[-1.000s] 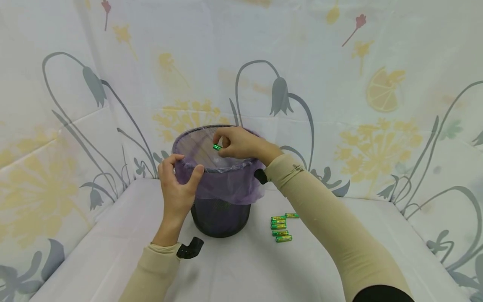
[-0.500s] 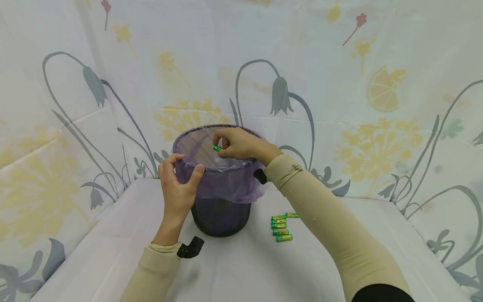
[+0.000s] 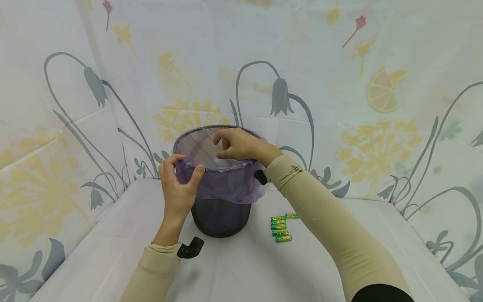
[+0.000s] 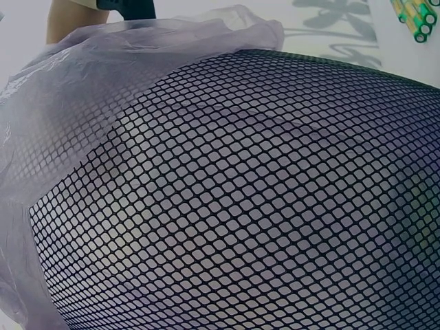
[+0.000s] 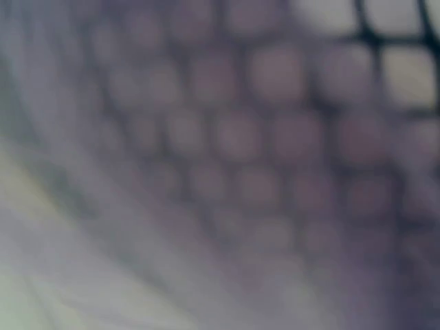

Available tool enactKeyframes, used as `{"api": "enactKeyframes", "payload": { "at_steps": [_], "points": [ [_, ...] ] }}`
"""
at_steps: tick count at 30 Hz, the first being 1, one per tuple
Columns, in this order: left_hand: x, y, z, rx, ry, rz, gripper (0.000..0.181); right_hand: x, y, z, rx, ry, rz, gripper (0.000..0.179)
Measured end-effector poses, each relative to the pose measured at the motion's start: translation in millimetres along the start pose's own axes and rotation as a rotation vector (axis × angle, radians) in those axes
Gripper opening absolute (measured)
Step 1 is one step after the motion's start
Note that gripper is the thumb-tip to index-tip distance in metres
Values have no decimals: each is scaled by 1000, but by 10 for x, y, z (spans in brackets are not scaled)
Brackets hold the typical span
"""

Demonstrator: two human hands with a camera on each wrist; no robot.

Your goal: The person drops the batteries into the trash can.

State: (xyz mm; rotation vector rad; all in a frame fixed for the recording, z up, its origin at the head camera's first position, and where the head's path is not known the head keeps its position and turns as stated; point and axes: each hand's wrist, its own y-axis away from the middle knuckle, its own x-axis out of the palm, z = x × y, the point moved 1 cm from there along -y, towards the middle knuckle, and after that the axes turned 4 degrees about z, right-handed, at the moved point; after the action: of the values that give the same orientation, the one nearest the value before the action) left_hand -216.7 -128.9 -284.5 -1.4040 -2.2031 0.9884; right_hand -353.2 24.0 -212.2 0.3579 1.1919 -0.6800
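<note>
A black wire-mesh waste bin stands upright on the white table, lined with a thin purple bag folded over its rim. My left hand grips the bin's rim at the left, thumb in front and fingertips over the edge. Over the bin's mouth is my right hand, its fingers loosely bent and thumb apart, with no battery showing between them. The dark mesh fills most of the left wrist view. The right wrist view shows only blurred mesh and liner.
Several green batteries lie on the table to the right of the bin, near the right forearm. A white cloth with a flower print hangs behind and at the sides.
The green battery pinched in my right hand earlier is gone from the fingers, which have parted above the bin. Its landing place is hidden. My left hand keeps its hold.
</note>
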Motion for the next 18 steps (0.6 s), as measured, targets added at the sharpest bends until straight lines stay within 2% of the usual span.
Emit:
{"api": "enactKeyframes", "payload": {
  "at_steps": [9,18],
  "points": [
    [8,-15,0,20,-6,-9,44,-97,164,-10,-64,-48,-170,31],
    [8,-6,17,17,7,-12,46,-203,590,-145,-121,-69,-299,26]
  ]
}}
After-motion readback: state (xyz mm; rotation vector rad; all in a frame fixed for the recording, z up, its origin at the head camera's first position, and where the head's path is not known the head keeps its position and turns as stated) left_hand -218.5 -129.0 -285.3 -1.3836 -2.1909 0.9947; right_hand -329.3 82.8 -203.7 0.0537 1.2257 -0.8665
